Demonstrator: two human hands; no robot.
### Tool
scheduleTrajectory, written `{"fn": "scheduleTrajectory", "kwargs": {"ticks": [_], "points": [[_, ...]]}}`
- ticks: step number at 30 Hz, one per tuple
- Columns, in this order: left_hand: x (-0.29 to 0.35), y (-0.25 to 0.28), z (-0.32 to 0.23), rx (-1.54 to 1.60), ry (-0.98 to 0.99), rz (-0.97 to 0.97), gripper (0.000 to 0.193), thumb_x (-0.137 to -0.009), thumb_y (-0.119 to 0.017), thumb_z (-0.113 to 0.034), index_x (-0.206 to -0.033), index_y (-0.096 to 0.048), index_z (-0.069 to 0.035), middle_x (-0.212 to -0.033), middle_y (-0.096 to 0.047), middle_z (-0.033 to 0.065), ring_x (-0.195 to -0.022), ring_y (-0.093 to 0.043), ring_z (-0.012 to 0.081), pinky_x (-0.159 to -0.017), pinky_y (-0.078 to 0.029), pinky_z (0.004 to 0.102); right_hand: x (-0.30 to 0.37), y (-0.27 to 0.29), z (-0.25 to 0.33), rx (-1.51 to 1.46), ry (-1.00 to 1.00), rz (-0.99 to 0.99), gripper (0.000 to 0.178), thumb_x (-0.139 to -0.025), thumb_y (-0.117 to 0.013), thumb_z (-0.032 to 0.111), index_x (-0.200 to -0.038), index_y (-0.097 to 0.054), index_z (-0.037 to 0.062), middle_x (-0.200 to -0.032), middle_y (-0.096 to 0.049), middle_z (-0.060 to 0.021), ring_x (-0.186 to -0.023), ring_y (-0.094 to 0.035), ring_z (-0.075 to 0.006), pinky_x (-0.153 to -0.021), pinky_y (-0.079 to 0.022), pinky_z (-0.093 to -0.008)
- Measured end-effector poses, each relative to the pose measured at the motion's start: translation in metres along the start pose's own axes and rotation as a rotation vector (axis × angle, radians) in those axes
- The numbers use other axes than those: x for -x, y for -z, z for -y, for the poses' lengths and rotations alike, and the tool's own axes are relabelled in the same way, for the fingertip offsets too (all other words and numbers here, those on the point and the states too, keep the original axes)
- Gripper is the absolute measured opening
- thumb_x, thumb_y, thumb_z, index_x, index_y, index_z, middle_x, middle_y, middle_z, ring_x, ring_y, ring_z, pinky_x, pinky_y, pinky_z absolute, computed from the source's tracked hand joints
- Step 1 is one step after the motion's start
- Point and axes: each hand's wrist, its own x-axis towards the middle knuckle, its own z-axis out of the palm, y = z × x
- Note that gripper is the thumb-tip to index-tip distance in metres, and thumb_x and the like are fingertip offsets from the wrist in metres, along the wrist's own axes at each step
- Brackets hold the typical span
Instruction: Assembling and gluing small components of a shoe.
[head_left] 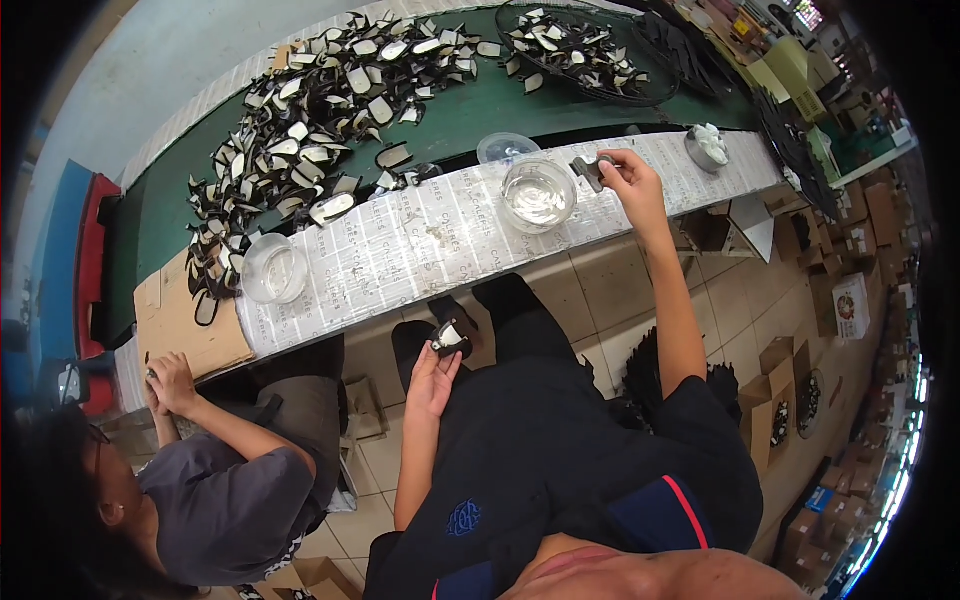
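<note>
My left hand (pixel 432 382) is closed on a small black piece with a white lining (pixel 451 339), held low over my lap near the table's front edge. Further right, above the paper-covered table edge, my right hand (pixel 634 188) pinches a dark grey flat piece (pixel 587 172); its exact kind is not clear. That hand is just right of a round clear tub (pixel 514 212) with something shiny and pale inside. A clear round lid (pixel 506 147) lies behind the tub. Many similar black pieces with pale linings (pixel 330 130) are heaped on the green tabletop (pixel 455 118).
Another clear tub (pixel 274 270) stands left, beside cardboard (pixel 190 318). A small tub with white wads (pixel 707 148) sits right. A black-rimmed basket (pixel 600 55) of pieces is at the back. A co-worker (pixel 225 500) sits close on my left; boxes (pixel 775 400) stand on the floor right.
</note>
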Motion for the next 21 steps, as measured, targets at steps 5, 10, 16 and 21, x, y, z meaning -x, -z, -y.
{"fn": "scheduleTrajectory", "kwargs": {"ticks": [5, 10, 16, 21], "points": [[-0.003, 0.004, 0.004, -0.013, 0.03, -0.034, 0.02, -0.099, -0.056, -0.02, -0.116, -0.059, -0.01, -0.12, -0.064, 0.0068, -0.11, -0.063, 0.0218, -0.106, -0.046, 0.0426, 0.013, 0.001, -0.012, -0.146, -0.107, 0.03, 0.022, -0.094, -0.063, 0.012, -0.111, -0.064, -0.0023, -0.091, -0.066, -0.0023, -0.077, -0.062, -0.0068, -0.069, -0.05, -0.0208], [-0.003, 0.007, 0.006, -0.021, 0.032, -0.041, 0.02, -0.099, -0.056, -0.02, -0.116, -0.059, -0.01, -0.12, -0.064, 0.007, -0.11, -0.063, 0.0219, -0.105, -0.046, 0.0419, 0.021, 0.002, -0.032, -0.082, -0.121, 0.02, 0.022, -0.094, -0.063, 0.013, -0.111, -0.064, -0.0028, -0.092, -0.066, -0.0036, -0.077, -0.063, -0.0075, -0.07, -0.05, -0.0215], [-0.004, 0.007, 0.007, -0.024, 0.024, -0.063, 0.019, -0.1, -0.054, -0.019, -0.116, -0.059, -0.01, -0.121, -0.064, 0.0071, -0.108, -0.063, 0.0225, -0.106, -0.046, 0.0421, 0.023, 0.009, -0.032, -0.157, -0.121, -0.073, 0.022, -0.095, -0.063, 0.012, -0.11, -0.064, -0.003, -0.093, -0.067, -0.0038, -0.08, -0.063, -0.0082, -0.072, -0.051, -0.0224], [-0.004, 0.0, 0.009, -0.057, 0.055, -0.054, 0.02, -0.1, -0.054, -0.019, -0.116, -0.058, -0.01, -0.121, -0.064, 0.0071, -0.107, -0.064, 0.0234, -0.105, -0.046, 0.0418, 0.034, 0.008, -0.035, -0.073, -0.118, -0.015, 0.021, -0.094, -0.063, 0.011, -0.111, -0.064, -0.0022, -0.091, -0.067, -0.004, -0.082, -0.064, -0.0091, -0.073, -0.052, -0.0229]]}}
